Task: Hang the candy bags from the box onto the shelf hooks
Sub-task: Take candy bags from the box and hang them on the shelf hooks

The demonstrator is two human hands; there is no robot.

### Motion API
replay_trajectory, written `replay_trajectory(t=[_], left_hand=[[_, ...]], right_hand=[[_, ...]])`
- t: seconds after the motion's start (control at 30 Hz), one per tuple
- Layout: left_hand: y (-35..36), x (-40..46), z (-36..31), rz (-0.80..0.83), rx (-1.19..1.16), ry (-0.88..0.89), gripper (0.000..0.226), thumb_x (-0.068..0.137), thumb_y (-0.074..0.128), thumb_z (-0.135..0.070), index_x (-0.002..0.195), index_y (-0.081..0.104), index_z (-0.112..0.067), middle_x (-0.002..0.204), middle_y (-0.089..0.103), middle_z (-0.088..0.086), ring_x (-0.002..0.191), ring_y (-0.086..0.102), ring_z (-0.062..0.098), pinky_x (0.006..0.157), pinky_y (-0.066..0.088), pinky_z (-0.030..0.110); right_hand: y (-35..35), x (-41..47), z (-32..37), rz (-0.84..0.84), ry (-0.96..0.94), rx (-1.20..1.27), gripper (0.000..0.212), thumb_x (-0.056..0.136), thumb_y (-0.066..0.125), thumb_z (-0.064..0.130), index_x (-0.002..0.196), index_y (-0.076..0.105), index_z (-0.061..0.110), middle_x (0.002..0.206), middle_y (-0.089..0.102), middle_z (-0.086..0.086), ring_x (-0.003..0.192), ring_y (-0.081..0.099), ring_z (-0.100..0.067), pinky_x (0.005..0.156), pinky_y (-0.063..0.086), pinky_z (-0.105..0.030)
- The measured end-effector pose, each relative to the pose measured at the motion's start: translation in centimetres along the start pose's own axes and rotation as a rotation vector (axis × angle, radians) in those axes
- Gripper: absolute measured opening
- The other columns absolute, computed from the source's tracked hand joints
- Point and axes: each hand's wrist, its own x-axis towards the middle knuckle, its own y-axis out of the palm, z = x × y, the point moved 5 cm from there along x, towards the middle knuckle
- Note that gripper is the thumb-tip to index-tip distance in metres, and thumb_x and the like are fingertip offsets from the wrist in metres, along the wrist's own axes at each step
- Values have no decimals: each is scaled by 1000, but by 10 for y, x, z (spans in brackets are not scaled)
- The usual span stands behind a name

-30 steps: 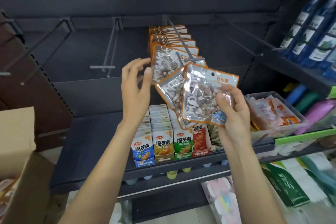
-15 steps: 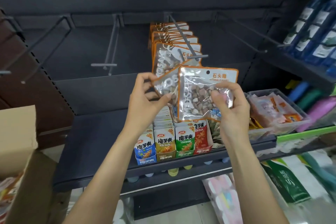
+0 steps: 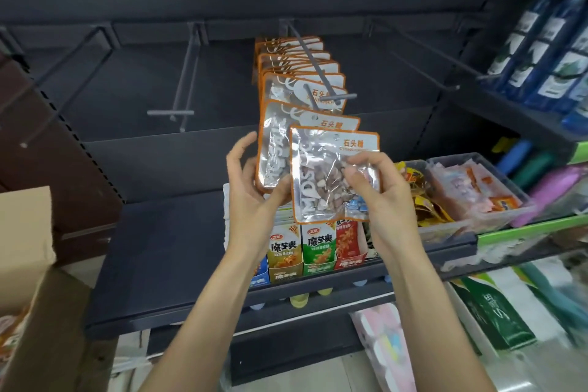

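Two clear candy bags with orange rims are held up in front of the dark shelf. My left hand (image 3: 251, 191) grips the rear candy bag (image 3: 275, 146) at its lower edge, thumb in front. My right hand (image 3: 378, 197) pinches the front candy bag (image 3: 318, 175) at its right side. Both bags are upright, below the tip of the middle hook (image 3: 321, 76). Several like bags (image 3: 296, 54) hang in a row on that hook. The cardboard box (image 3: 28, 267) stands at the lower left, one flap up.
Bare hooks jut out at the left (image 3: 186, 73), far left (image 3: 60, 70) and right (image 3: 420, 54). Small snack boxes (image 3: 318, 248) line the shelf (image 3: 178, 264) under my hands. A clear bin of packets (image 3: 477, 197) sits to the right, blue bottles (image 3: 547, 41) above it.
My left hand came in and took the rear bag from the pair that my right hand held. The tilted rear bag now stands upright, and both bags sit a little lower.
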Motion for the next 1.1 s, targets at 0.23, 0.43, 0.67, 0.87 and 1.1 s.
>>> replay_trajectory(t=[0.23,0.43,0.67,0.87,1.1], left_hand=[[-4,0,-12,25,68,56,48,87,63,-10,125,45,-34,122,62,0,111,63,22,88,54,37],[1,9,-24,64,312,161,53,90,63,-3,127,45,-35,126,59,-4,104,65,10,88,55,32],[-1,22,-20,73,485,214,65,89,55,0,139,41,-39,120,50,-12,114,55,14,91,53,45],[5,25,-24,152,510,259,69,86,61,5,141,41,-33,116,50,-9,107,56,18,82,56,39],[6,41,-9,103,578,224,72,87,66,-2,143,34,-34,110,48,-2,98,56,18,80,55,31]], right_hand=[[-6,-1,17,-31,-152,-121,21,90,65,11,90,62,31,93,65,29,103,58,6,95,47,-27],[-11,-1,11,-91,-141,-122,19,90,65,14,93,62,33,95,63,34,103,52,17,86,37,1],[-5,11,8,-44,-105,-98,19,91,64,13,95,63,31,97,65,30,105,54,13,89,43,-6],[-13,10,8,-84,-119,-75,19,91,64,11,95,63,29,104,65,19,108,56,6,87,46,-10],[-14,16,14,-123,-188,-177,18,92,63,11,96,61,29,101,64,22,102,54,15,82,38,0]])
